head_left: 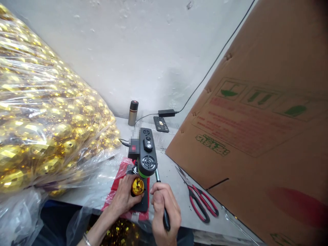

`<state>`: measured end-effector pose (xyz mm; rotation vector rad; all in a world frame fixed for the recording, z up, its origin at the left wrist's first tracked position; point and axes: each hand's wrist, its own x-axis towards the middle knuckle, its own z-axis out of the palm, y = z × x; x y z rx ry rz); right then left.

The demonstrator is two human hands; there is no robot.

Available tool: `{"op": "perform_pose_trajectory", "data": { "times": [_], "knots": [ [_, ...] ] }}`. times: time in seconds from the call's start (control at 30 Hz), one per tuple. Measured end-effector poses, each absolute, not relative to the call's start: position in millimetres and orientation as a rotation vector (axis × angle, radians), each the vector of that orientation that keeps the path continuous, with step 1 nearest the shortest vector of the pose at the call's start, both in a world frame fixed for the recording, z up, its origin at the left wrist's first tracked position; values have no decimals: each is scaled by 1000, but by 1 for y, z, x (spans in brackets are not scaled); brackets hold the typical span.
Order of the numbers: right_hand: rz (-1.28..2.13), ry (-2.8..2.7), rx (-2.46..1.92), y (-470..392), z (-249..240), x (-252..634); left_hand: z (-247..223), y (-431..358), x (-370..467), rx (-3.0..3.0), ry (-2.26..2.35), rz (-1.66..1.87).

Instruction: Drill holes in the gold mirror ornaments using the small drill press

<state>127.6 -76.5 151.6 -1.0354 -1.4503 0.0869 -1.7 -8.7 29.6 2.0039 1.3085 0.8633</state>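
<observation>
A small black machine (148,150) with round vents stands at the middle of the table, a green ring under its front end. Below that end, my left hand (125,195) holds a shiny gold faceted ball (138,187) between thumb and fingers, over the machine's dark base (142,206). The fingers of my right hand (166,212) are wrapped round the black grip of a lever (166,220), whose metal rod runs up beside the machine. Red plastic (112,194) lies under the base.
A big clear bag of gold balls (51,112) fills the left. A large cardboard box (246,147) leans in on the right, beside red-handled scissors (200,200). Behind the machine are a bottle (133,113), a phone (161,124) and a power adapter (167,113) with cables.
</observation>
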Motion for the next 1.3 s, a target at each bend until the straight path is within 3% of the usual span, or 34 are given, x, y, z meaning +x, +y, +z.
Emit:
{"op": "perform_pose_trajectory", "data": {
  "times": [0.73, 1.3],
  "knots": [
    [-73, -1344, -957, -66, 117, 122, 31, -8, 3, 1978, 1344, 799],
    [60, -1279, -1055, -76, 114, 115, 28, -7, 3, 1980, 1345, 815]
  ]
}}
